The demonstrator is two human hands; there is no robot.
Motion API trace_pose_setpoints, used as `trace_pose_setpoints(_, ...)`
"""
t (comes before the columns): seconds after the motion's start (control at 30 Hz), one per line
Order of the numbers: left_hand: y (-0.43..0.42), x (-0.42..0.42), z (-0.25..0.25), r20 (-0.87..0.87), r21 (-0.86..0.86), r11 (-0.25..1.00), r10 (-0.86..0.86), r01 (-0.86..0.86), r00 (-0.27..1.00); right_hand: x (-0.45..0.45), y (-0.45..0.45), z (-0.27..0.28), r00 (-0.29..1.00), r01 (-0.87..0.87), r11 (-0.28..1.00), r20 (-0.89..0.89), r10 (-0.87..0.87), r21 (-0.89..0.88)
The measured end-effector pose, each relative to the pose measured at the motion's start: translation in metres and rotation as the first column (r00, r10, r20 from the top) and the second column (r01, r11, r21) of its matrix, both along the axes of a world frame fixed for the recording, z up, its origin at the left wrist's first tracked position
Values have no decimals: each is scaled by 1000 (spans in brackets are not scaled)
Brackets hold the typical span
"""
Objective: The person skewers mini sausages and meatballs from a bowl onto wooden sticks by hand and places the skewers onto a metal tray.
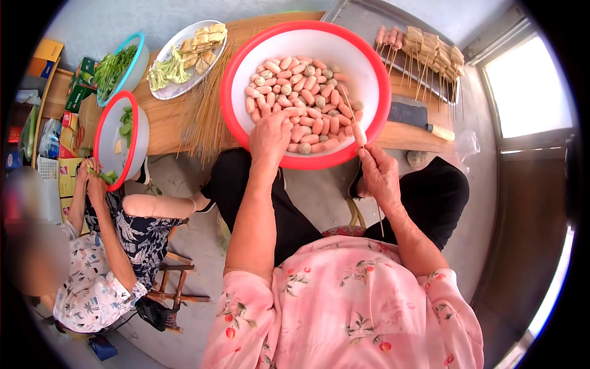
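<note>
A large white basin with a red rim [307, 161] holds many small pink sausages [299, 83] and some greyish balls [320, 101]. My left hand [270, 132] reaches over the basin's near left side, its fingers down among the sausages; what they hold, if anything, is hidden. At the near right rim, my right hand [379, 169] pinches a thin wooden skewer [348, 103]. One pale pink sausage [359, 134] is threaded on that skewer, just above my fingertips. The skewer's lower end sticks out below my palm.
Bare skewers [212, 107] lie left of the basin, near a plate of tofu pieces and greens [166, 92]. A cleaver [409, 115] and a metal tray [353, 15] with filled skewers [433, 52] are on the right. Another person [101, 258] handles leaves at a smaller basin [146, 132].
</note>
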State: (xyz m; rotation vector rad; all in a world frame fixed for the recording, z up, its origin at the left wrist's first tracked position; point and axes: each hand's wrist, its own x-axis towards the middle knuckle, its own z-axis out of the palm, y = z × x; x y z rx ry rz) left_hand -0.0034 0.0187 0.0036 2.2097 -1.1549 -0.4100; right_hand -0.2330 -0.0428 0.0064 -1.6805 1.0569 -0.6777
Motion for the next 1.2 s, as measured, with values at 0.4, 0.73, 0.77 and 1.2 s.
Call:
trace_pose_setpoints(0.4,-10,0,-21,272,287,923,-336,257,902,-2,0,-7,1000,-19,999,24,19,-29)
trace_pose_setpoints(0.73,-5,-1,-10,-641,-212,976,-107,-41,760,-3,3,-5,996,-80,993,-42,77,-87)
trace_pose_setpoints(0.77,-5,-1,-10,-640,-214,976,-107,-43,761,-3,4,-5,996,-82,993,-41,79,-89)
trace_pose_setpoints(1.2,-6,-12,8,-861,-383,876,-224,-293,456,9,24,19,963,-262,941,7,269,-216)
